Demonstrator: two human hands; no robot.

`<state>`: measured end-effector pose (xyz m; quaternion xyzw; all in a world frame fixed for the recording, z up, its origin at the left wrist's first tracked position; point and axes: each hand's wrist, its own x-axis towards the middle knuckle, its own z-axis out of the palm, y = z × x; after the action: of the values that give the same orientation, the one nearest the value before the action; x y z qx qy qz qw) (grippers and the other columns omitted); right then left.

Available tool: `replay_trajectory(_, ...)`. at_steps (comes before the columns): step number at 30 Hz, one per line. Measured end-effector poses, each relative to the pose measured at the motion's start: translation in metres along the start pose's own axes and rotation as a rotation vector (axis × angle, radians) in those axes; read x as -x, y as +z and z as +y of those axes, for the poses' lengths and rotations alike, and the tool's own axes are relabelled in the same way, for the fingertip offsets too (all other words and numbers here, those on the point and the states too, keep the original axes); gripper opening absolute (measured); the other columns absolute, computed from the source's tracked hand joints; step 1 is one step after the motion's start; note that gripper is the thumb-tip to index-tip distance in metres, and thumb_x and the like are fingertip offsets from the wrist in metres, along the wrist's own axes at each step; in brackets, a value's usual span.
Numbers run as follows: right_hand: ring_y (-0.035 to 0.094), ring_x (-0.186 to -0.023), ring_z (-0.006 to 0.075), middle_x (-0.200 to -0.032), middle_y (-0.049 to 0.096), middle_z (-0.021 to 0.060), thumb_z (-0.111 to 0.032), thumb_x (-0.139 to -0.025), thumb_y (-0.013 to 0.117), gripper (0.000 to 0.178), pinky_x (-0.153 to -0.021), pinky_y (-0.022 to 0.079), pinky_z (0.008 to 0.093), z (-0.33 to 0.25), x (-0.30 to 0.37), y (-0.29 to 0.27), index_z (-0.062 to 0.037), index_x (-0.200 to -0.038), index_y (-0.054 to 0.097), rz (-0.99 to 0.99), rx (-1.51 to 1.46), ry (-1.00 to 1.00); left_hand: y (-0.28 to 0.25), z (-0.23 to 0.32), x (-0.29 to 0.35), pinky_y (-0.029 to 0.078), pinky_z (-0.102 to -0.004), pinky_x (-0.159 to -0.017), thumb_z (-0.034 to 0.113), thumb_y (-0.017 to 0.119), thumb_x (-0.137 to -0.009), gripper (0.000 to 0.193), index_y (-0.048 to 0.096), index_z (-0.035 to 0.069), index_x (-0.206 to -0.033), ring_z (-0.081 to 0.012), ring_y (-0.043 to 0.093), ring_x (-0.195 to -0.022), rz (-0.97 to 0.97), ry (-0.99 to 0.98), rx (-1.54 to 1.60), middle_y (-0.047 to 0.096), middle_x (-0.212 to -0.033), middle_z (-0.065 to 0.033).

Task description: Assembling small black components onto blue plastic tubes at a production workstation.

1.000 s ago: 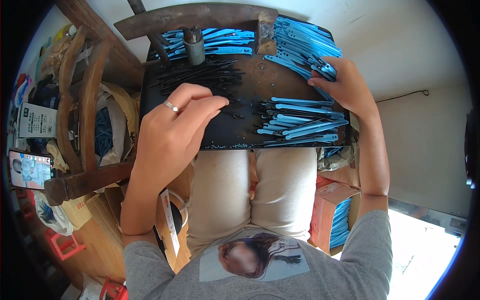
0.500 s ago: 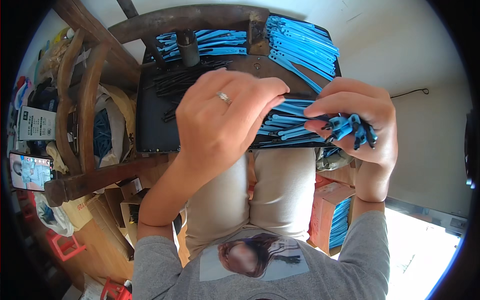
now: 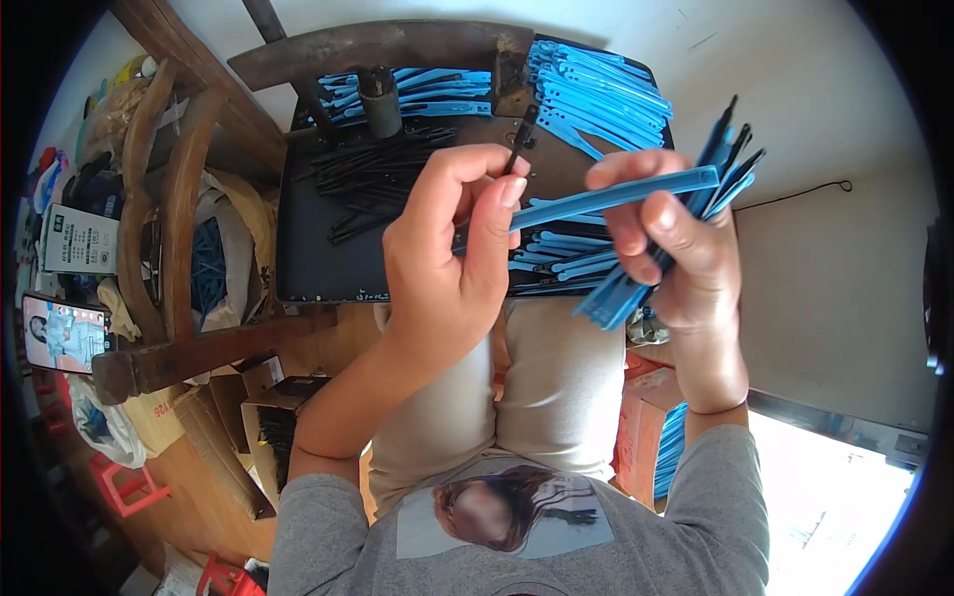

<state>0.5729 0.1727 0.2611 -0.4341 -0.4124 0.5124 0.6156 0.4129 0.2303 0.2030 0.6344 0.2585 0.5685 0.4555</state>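
Observation:
My left hand [image 3: 447, 233] pinches a thin black stick [image 3: 522, 141] upright between thumb and index finger. My right hand [image 3: 691, 248] is wrapped round a bundle of blue and black strips [image 3: 608, 300], whose ends stick out above and below the fist. One long flat blue strip [image 3: 616, 199] lies across the right fingers and reaches leftward, its far end close by my left thumb; whether they touch I cannot tell. Below the hands, blue strips with dark ends [image 3: 571, 256] rest on the dark tabletop [image 3: 328, 268]. A pile of loose black sticks [image 3: 383, 169] lies left of them.
Blue strips with holes [image 3: 606, 94] are stacked at the back right, more blue strips [image 3: 437, 91] at the back left. A curved wooden rail [image 3: 388, 42] and a short post [image 3: 380, 104] stand at the rear. A lit phone [image 3: 65, 336] is far left; a box [image 3: 646, 427] sits beside my right leg.
My left hand has turned and drawn back, now showing a black stick in its pinch. My right hand has rotated, tilting the bundle upward, and one blue strip now points left.

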Motion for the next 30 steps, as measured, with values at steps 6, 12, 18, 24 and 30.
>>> replay_trajectory(6, 0.054, -0.065, 0.0127, -0.088, 0.065, 0.0116, -0.031, -0.092, 0.064, 0.031, -0.047, 0.038, 0.0214, 0.006, 0.005, 0.01, -0.0089, -0.114, 0.064, 0.062, 0.223, -0.248, 0.004, -0.001, 0.002, 0.051, -0.0227, -0.062, 0.001, 0.054, -0.095, 0.011, 0.053, -0.002, -0.105, -0.0102, 0.064, -0.068, -0.034, -0.012, 0.116, 0.067, -0.08, -0.0092)
replay_trajectory(12, 0.067, -0.071, 0.0126, -0.085, 0.073, 0.0113, -0.003, -0.079, 0.076, 0.027, -0.069, 0.054, 0.0254, -0.008, 0.001, 0.001, 0.0032, -0.104, 0.068, 0.017, 0.775, -0.451, -0.009, -0.016, -0.012, 0.054, -0.0255, -0.069, 0.0, 0.056, -0.093, 0.008, 0.053, -0.002, -0.1, -0.0197, 0.072, -0.083, 0.03, 0.04, 0.008, 0.071, -0.09, -0.0161)
replay_trajectory(18, 0.065, -0.072, 0.0105, -0.082, 0.072, 0.0093, 0.002, -0.075, 0.076, 0.029, -0.067, 0.051, 0.0233, 0.011, -0.023, -0.012, -0.0007, -0.104, 0.071, -0.163, 1.057, -0.48, -0.01, -0.024, -0.025, 0.054, -0.0244, -0.066, 0.001, 0.058, -0.092, 0.005, 0.056, -0.002, -0.096, -0.0183, 0.072, -0.081, 0.003, 0.073, -0.126, 0.071, -0.086, -0.014)
replay_trajectory(24, 0.066, -0.073, 0.0126, -0.084, 0.072, 0.0108, 0.002, -0.072, 0.077, 0.032, -0.068, 0.051, 0.0252, 0.02, -0.042, -0.011, -0.0035, -0.103, 0.072, -0.103, 1.085, -0.564, -0.01, -0.031, -0.026, 0.052, -0.025, -0.061, 0.001, 0.059, -0.091, 0.004, 0.057, -0.001, -0.095, -0.019, 0.072, -0.077, -0.032, 0.06, -0.194, 0.07, -0.082, -0.0135)
replay_trajectory(30, 0.067, -0.075, 0.0132, -0.086, 0.072, 0.0104, -0.003, -0.075, 0.077, 0.028, -0.069, 0.051, 0.0262, 0.028, -0.048, -0.011, -0.0034, -0.102, 0.072, -0.136, 1.103, -0.581, -0.01, -0.033, -0.028, 0.052, -0.0256, -0.061, 0.001, 0.06, -0.091, 0.005, 0.057, 0.0, -0.095, -0.0213, 0.072, -0.075, -0.03, 0.065, -0.225, 0.07, -0.082, -0.013)
